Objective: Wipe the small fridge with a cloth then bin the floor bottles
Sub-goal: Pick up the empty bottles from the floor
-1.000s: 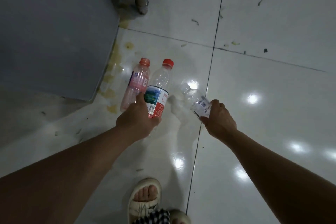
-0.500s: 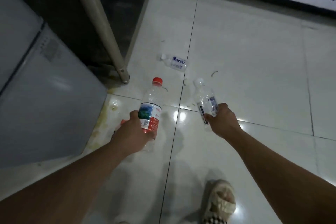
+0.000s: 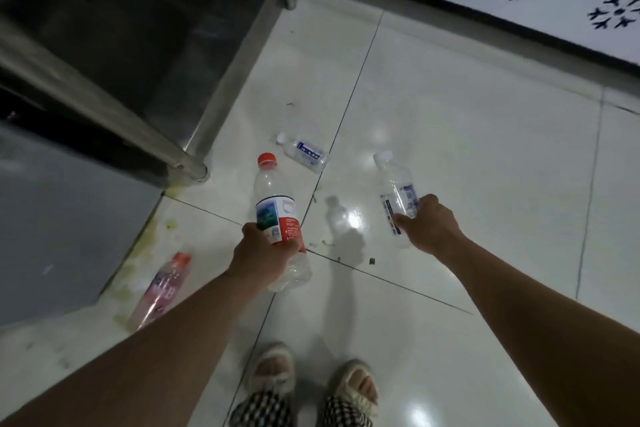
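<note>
A: Head view: what do the fingers grasp?

B: The left hand (image 3: pixel 261 253) curls round the red-capped bottle (image 3: pixel 277 215) at its label, cap pointing away. The right hand (image 3: pixel 427 224) wraps the white-capped clear bottle (image 3: pixel 398 198) near its lower half.

A: Both bottles off the tiles?

B: Yes, both are held above the white tiled floor (image 3: pixel 467 149).

A: And the rest?

B: A pink bottle (image 3: pixel 162 288) lies on the floor just beside the grey small fridge (image 3: pixel 62 218), partly behind the left forearm. A small clear bottle (image 3: pixel 304 151) lies further off, near the metal table leg (image 3: pixel 104 104). Two sandalled feet (image 3: pixel 273 371) stand below.
</note>
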`<state>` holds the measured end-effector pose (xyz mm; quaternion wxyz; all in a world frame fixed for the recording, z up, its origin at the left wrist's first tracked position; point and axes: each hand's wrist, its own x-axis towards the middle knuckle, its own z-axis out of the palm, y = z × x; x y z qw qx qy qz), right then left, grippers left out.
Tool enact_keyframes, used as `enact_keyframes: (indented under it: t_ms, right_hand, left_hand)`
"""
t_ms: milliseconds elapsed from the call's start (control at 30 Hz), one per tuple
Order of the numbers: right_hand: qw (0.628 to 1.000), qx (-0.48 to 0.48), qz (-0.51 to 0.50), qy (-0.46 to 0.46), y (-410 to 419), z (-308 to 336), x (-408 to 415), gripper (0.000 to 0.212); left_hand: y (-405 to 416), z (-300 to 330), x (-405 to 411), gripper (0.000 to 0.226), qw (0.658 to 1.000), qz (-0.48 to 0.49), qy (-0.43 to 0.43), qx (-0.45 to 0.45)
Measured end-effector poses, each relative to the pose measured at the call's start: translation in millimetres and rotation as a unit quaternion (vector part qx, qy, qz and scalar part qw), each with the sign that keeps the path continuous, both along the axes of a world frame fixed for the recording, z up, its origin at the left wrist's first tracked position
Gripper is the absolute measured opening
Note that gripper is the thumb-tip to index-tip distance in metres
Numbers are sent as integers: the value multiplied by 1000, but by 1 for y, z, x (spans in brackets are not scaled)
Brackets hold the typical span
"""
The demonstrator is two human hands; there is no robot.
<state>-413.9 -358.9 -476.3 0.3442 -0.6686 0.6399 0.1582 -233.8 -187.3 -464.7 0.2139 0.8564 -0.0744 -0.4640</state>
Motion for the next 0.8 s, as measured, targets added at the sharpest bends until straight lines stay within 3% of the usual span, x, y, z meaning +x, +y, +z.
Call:
enact_keyframes:
  t_ms: [300,800]
  right_hand:
    - [999,40,25,-15,-77,-69,53,57]
    - [995,1,101,-24,-136,-299,133,57]
  left_hand:
    - [-76,-74,29,75,996,85,6,11]
    - [-143,-295,47,77,977,198,-78,-5]
